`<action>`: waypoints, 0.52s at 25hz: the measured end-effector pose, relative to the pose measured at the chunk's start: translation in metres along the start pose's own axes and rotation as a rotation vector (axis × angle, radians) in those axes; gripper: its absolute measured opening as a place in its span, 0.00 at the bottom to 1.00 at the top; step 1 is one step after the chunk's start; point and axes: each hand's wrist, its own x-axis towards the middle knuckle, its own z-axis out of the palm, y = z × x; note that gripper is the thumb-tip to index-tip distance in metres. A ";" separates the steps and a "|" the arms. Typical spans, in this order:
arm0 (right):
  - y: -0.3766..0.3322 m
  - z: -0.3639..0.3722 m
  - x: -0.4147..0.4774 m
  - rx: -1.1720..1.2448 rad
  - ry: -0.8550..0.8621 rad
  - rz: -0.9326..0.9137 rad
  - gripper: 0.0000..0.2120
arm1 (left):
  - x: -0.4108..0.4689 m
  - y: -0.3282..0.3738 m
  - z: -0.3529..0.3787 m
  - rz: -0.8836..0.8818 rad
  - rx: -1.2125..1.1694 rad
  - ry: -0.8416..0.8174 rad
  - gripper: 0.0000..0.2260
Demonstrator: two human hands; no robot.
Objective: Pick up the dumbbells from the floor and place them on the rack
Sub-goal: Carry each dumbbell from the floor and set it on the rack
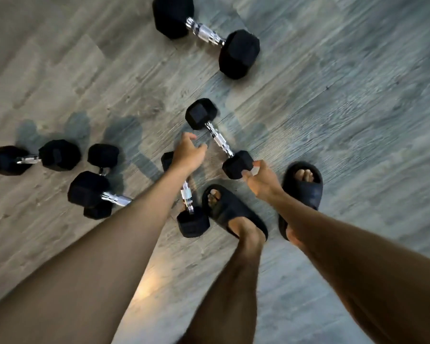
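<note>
Left grip [188,152] hangs spread above the floor [333,95] — right grip [261,178] pinches the near head of 1 dumbbell [219,141].

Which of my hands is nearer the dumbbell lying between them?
Right. The right hand touches the near head of the dumbbell; the left hand hovers open beside its handle, apart.

Matt black rubbery dumbbell heads [201,114], shiny knurled chrome handles [219,141], grey wood-grain floor [333,95].
</note>
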 end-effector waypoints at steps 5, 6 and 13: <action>0.007 0.033 0.063 0.659 0.028 0.364 0.29 | 0.086 0.007 0.022 0.022 -0.034 0.144 0.27; 0.006 0.039 0.073 0.767 0.012 0.407 0.30 | 0.099 0.009 0.025 0.025 -0.055 0.187 0.29; 0.001 0.062 0.110 1.249 -0.010 0.550 0.36 | 0.152 0.018 0.030 0.063 -0.015 0.185 0.43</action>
